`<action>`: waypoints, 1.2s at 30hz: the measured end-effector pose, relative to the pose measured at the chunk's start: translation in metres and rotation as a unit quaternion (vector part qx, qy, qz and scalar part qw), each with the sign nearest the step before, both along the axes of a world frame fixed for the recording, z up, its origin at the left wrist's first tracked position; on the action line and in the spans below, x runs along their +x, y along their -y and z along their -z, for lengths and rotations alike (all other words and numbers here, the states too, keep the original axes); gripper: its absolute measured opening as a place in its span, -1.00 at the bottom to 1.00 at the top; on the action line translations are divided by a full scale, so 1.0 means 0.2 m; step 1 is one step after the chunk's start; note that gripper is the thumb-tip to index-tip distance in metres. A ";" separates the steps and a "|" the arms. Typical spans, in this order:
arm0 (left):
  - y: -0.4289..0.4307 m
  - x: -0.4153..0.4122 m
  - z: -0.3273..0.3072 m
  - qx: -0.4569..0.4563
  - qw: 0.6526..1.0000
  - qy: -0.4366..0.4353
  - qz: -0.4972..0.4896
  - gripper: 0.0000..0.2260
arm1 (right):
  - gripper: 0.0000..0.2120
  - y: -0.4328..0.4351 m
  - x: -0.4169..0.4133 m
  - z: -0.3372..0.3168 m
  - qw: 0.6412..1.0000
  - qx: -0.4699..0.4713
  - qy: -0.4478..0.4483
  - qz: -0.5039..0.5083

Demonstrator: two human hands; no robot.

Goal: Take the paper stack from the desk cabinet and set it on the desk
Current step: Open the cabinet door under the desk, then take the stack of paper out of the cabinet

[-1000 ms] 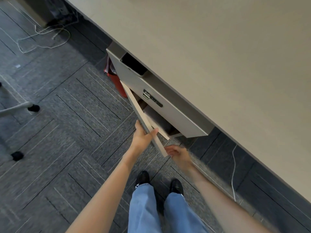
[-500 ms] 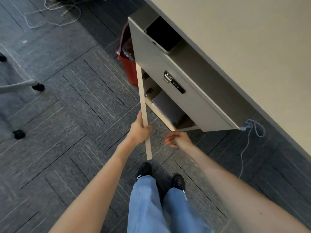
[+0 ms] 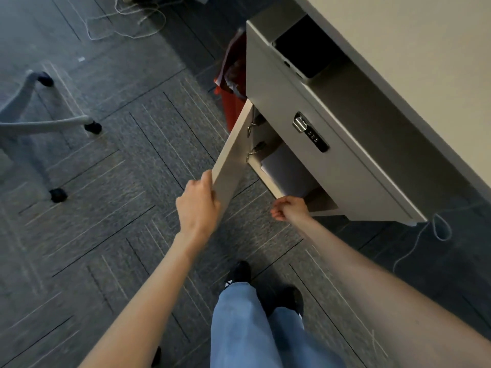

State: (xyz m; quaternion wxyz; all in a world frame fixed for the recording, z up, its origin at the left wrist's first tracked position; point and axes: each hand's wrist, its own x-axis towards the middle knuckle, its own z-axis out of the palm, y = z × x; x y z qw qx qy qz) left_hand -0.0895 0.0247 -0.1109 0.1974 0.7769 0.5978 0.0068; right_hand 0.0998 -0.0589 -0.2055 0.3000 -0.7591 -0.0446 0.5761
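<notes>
A grey desk cabinet [image 3: 287, 120] with a combination lock stands under the beige desk [image 3: 425, 49]. Its lower door [image 3: 233, 158] is swung wide to the left, and my left hand [image 3: 198, 203] is shut on the door's free edge. Inside the lower compartment lies a white paper stack [image 3: 287, 172], flat on the shelf and partly hidden by the drawer front above. My right hand [image 3: 289, 208] hovers just in front of the shelf's edge, fingers curled with nothing in them, a short way below the paper stack.
A red waste bin [image 3: 231, 102] stands left of the cabinet behind the door. An office chair base with castors [image 3: 53, 126] is at the far left. Loose cables lie on the carpet at the top [image 3: 127, 25] and at right [image 3: 435, 232]. My legs and shoes are below.
My left hand has swung the cabinet door further to the left, baring more of the paper stack. My right hand stays near the shelf edge. The camera has moved closer.
</notes>
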 end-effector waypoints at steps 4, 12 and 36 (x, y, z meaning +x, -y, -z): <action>-0.12 -0.08 0.06 0.082 0.996 -0.008 -0.023 -0.50 | -0.74 -0.01 0.00 0.05 1.000 -0.002 0.008 -0.027; -0.35 -0.10 0.18 0.211 0.976 -0.028 0.035 -0.32 | -0.78 -0.07 0.08 0.17 0.998 0.022 0.013 -0.049; -0.47 0.66 1.39 -0.036 0.966 0.055 0.250 -0.68 | -0.50 -0.20 0.46 1.13 0.970 -0.113 0.215 0.007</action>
